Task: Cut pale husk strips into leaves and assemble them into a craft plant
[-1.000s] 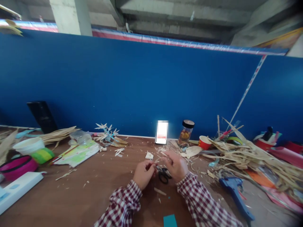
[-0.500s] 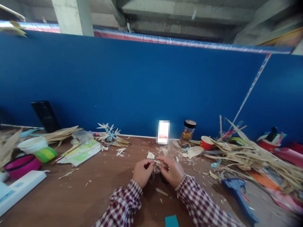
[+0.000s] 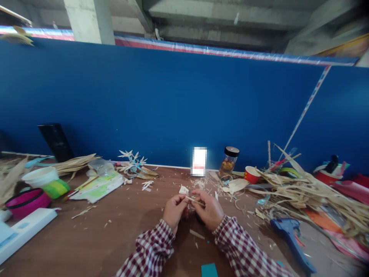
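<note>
From my end, I see the fingers of the left hand (image 3: 173, 211) pinched on one end of a thin pale strip (image 3: 193, 200); the fingers of the right hand (image 3: 212, 212) are closed around its other end. The strip lies between the two hands, above the brown counter (image 3: 98, 238). A small white piece (image 3: 183, 189) sits just beyond the fingertips, and I have a pale sliver (image 3: 197, 234) on the near side. Farther out, I make out a bright screen (image 3: 199, 159), a black-lidded jar (image 3: 229, 162) and a red cup (image 3: 251, 176). Well to the right are a blue glue gun (image 3: 291, 240) and heaped dry strips (image 3: 314, 188).
</note>
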A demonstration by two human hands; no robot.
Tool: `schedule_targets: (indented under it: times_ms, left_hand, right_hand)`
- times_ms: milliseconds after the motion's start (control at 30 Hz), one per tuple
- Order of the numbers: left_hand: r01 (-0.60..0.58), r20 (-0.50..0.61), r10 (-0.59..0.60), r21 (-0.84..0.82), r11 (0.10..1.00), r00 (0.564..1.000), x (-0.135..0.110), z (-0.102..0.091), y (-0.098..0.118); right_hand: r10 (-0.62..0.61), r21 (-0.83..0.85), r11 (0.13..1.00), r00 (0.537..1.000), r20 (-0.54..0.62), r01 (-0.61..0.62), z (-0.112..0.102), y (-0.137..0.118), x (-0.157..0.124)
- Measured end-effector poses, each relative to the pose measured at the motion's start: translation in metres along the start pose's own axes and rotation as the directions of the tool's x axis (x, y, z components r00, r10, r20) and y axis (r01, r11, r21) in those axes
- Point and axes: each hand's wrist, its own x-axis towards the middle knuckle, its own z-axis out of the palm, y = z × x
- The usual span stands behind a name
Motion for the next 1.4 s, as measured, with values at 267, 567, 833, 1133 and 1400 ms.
schedule_targets:
  times_ms: [267,567,833,1133,1400]
  left_hand:
    - [-0.111,0.157,0.074,0.240,0.964,0.985,-0.002,0.004,-0.003]
    - [0.026,0.179,-0.056,0.165,0.986,0.982,-0.003,0.004,-0.007]
    - [0.016,0.130,-0.037,0.158,0.987,0.991,-0.001,0.002,-0.005]
    - [-0.117,0.204,0.062,0.270,0.956,0.977,-0.002,0.001,-0.004]
    - [-0.124,0.210,0.057,0.321,0.939,0.976,-0.001,0.001,-0.009]
  right_hand:
    - [-0.081,-0.190,0.980,0.993,-0.086,0.063,-0.011,-0.005,0.003]
    - [-0.085,-0.227,0.972,0.989,-0.118,0.057,-0.014,-0.008,0.003]
    - [-0.015,-0.361,0.932,1.000,0.025,0.023,-0.019,-0.007,0.001]
    - [-0.073,-0.223,0.972,0.997,-0.001,0.071,-0.008,0.000,0.002]
    - [-0.074,-0.147,0.986,0.995,0.061,0.083,-0.009,0.003,0.003]
